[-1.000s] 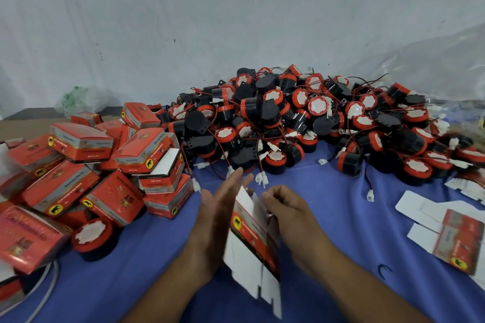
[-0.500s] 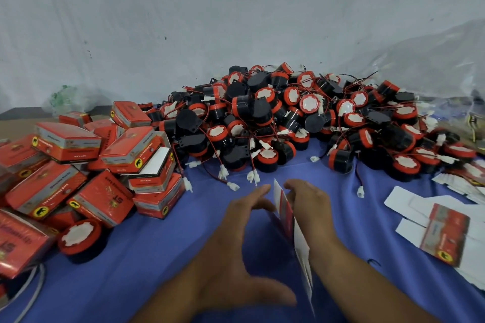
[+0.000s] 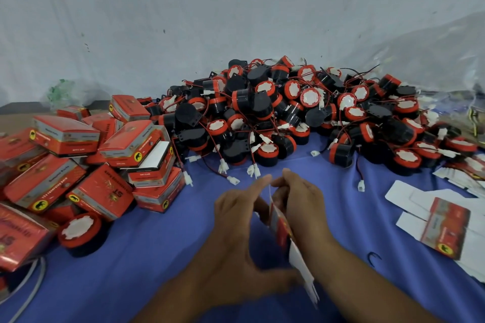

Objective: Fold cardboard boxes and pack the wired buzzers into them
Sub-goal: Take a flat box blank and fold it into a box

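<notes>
A pale sheet (image 3: 236, 21) hangs behind a desk (image 3: 157, 278) covered in blue cloth. Along the back of the desk lies a broad heap of wired buzzers (image 3: 301, 113), black drums with red rims and white faces, their thin red and black leads and white plugs trailing onto the cloth. To the left of it sits a loose pile of folded red boxes (image 3: 78, 165), tumbled at all angles. At the right edge lie flat unfolded blanks (image 3: 446, 225), white side mostly up. In the middle foreground the left hand (image 3: 236, 231) is spread wide, with its forefinger touching the top edge of a flattened box (image 3: 280, 228) seen edge-on. The right hand (image 3: 304, 202) curls round the far side of that box, gripping it above the cloth. One lone buzzer (image 3: 78, 231) rests face up just in front of the box pile
</notes>
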